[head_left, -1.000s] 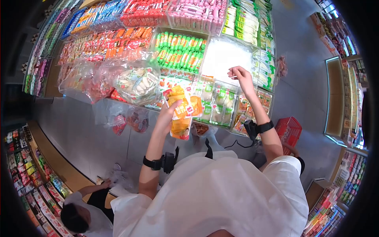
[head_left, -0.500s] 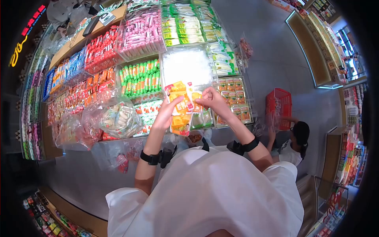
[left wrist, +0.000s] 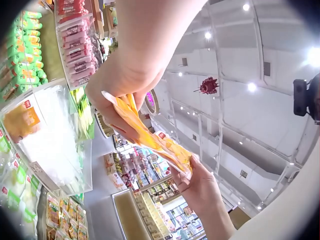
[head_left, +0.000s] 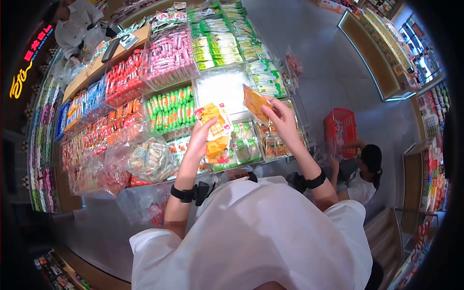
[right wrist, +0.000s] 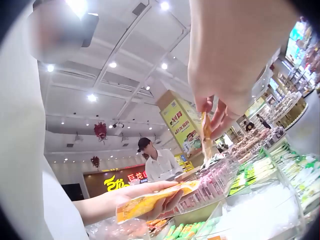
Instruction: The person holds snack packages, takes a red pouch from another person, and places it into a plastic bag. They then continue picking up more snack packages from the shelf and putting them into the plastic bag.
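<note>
My left hand grips flat orange-and-white snack packets, fanned one over another, with its thumb across their front. To the right and a little higher, my right hand pinches a single orange packet by its edge, thumb against fingers. The right wrist view shows this packet nearly edge-on, apart from the yellow-orange packet in my left hand. Behind both hands is a clear bin with a bright white bottom. An orange packet lies in that bin in the left wrist view.
Around the bin stand compartments of green-wrapped snacks, pink packets and green-white packets. A clear plastic bag bulges at the front left. On the right, a person crouches by a red basket.
My right hand reached in to the packets at my left hand, then drew away to the right with one orange packet. The left hand kept its grip. The head view has turned rightward.
</note>
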Available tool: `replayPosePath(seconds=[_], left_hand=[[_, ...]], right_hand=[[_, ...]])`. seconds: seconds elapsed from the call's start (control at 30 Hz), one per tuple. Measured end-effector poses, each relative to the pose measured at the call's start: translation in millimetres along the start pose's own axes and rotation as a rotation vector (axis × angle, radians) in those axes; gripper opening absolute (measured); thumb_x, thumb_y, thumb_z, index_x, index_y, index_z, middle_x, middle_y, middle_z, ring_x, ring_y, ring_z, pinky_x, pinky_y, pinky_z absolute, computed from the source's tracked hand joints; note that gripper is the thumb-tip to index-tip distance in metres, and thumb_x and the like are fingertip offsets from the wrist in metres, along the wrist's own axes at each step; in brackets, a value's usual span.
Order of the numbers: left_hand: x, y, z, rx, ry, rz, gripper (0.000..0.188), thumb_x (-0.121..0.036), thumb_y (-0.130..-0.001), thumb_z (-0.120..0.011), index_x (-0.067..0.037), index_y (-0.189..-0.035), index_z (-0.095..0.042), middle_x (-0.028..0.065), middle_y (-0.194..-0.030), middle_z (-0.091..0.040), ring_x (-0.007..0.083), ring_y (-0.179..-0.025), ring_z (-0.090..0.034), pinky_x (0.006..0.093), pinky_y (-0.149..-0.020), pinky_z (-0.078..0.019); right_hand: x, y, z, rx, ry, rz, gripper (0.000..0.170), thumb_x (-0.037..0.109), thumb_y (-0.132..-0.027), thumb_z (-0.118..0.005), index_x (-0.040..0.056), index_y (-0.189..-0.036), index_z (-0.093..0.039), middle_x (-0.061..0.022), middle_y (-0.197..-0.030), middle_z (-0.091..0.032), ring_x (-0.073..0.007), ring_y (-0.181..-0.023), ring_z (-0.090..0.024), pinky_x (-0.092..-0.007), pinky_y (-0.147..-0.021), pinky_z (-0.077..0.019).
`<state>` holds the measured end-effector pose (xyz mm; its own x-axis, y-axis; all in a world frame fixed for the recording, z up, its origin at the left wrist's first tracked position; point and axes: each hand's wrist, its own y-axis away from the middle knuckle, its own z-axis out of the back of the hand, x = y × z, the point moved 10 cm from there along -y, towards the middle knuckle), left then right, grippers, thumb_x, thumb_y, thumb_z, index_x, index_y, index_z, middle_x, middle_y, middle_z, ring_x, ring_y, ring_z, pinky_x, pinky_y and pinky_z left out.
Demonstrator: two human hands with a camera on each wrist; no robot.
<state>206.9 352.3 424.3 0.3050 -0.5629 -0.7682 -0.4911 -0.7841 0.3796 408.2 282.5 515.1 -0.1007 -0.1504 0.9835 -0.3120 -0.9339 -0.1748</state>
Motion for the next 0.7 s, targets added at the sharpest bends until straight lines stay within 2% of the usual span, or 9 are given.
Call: replayPosePath(seconds=[0.03,0.13,0.23,0.33,0.43,0.53,0.57,0.67,0.7], left_hand=[[-0.8,4.4,-7.5,-0.004,0.008,0.006,0.035,-0.011,-0.086,-0.052,-0.001,-0.118,-0.042,0.0102,-0.109,-0.056,0.0189,-0.094,-0.059,0.0326,-0.077,-0.0514],[0.6,6.5,-24.7,-0.007,0.045,-0.012,0.034,-0.017,-0.089,-0.049,-0.002,-0.118,-0.042,0.0093,-0.109,-0.055,0.0184,-0.094,-0.059,0.0334,-0.078,-0.0511],[-14.2,11.5,-32.2,-0.037,0.073,-0.058,0.036,-0.024,-0.090,-0.048,-0.003,-0.119,-0.041,0.0077,-0.108,-0.054,0.0170,-0.094,-0.058,0.0305,-0.077,-0.0496],[-24.1,22.1,-42.1,0.040,0.039,-0.053,0.035,-0.022,-0.089,-0.051,-0.002,-0.116,-0.044,0.0072,-0.106,-0.055,0.0163,-0.095,-0.058,0.0288,-0.077,-0.0488],[-25.2,23.1,-45.2,0.140,-0.059,-0.069,0.036,-0.013,-0.084,-0.058,-0.001,-0.115,-0.046,0.0078,-0.107,-0.057,0.0155,-0.096,-0.058,0.0286,-0.079,-0.0485],[-21.0,24.3,-44.0,0.172,-0.092,-0.050,0.039,-0.010,-0.082,-0.061,-0.001,-0.116,-0.046,0.0081,-0.109,-0.057,0.0150,-0.097,-0.057,0.0285,-0.081,-0.0473],[-19.0,23.1,-41.2,0.173,-0.110,-0.050,0.040,-0.009,-0.081,-0.061,-0.001,-0.117,-0.046,0.0081,-0.110,-0.057,0.0148,-0.098,-0.057,0.0286,-0.082,-0.0467],[-9.5,16.4,-25.8,0.162,-0.161,-0.069,0.041,-0.009,-0.080,-0.063,-0.001,-0.116,-0.047,0.0074,-0.110,-0.057,0.0145,-0.099,-0.056,0.0285,-0.085,-0.0450],[-7.4,15.3,-21.2,0.158,-0.178,-0.077,0.040,-0.009,-0.081,-0.062,-0.001,-0.117,-0.046,0.0076,-0.110,-0.056,0.0150,-0.098,-0.056,0.0288,-0.084,-0.0458]], right_hand=[[54.2,9.1,-15.9,0.034,0.375,0.366,0.013,0.010,-0.082,-0.057,-0.0014,-0.084,-0.053,-0.0104,-0.106,-0.059,-0.0207,-0.088,-0.059,-0.0270,-0.074,-0.0449],[71.0,33.6,-74.1,0.251,0.635,0.648,0.011,0.009,-0.081,-0.057,-0.0006,-0.083,-0.053,-0.0134,-0.112,-0.055,-0.0288,-0.101,-0.053,-0.0347,-0.084,-0.0432],[80.8,49.0,-101.1,0.365,0.743,0.745,0.012,0.010,-0.080,-0.058,0.0003,-0.087,-0.054,-0.0121,-0.116,-0.053,-0.0288,-0.109,-0.049,-0.0390,-0.092,-0.0389],[60.6,34.4,-94.9,0.361,0.527,0.606,0.014,0.009,-0.080,-0.058,0.0016,-0.092,-0.055,-0.0117,-0.117,-0.052,-0.0295,-0.109,-0.049,-0.0388,-0.094,-0.0363],[48.4,15.1,-67.4,0.224,0.262,0.396,0.027,0.013,-0.079,-0.061,0.0025,-0.102,-0.052,-0.0115,-0.112,-0.054,-0.0264,-0.104,-0.051,-0.0367,-0.090,-0.0387],[14.9,-8.0,-40.3,-0.003,0.217,0.079,0.030,0.014,-0.077,-0.065,0.0020,-0.102,-0.051,-0.0102,-0.101,-0.057,-0.0164,-0.100,-0.051,-0.0301,-0.085,-0.0400],[-15.1,-13.8,-40.4,0.053,0.211,-0.034,0.037,0.018,-0.074,-0.070,0.0025,-0.101,-0.050,-0.0065,-0.086,-0.058,-0.0102,-0.080,-0.053,-0.0250,-0.069,-0.0440],[-68.9,-5.2,-60.2,0.342,-0.083,-0.521,0.033,0.019,-0.074,-0.071,0.0035,-0.097,-0.054,-0.0028,-0.076,-0.059,-0.0062,-0.068,-0.053,-0.0204,-0.055,-0.0424],[-69.3,-6.2,-68.4,0.413,-0.056,-0.495,0.024,0.019,-0.075,-0.070,0.0051,-0.089,-0.056,0.0001,-0.070,-0.059,-0.0045,-0.058,-0.051,-0.0185,-0.047,-0.0391]])
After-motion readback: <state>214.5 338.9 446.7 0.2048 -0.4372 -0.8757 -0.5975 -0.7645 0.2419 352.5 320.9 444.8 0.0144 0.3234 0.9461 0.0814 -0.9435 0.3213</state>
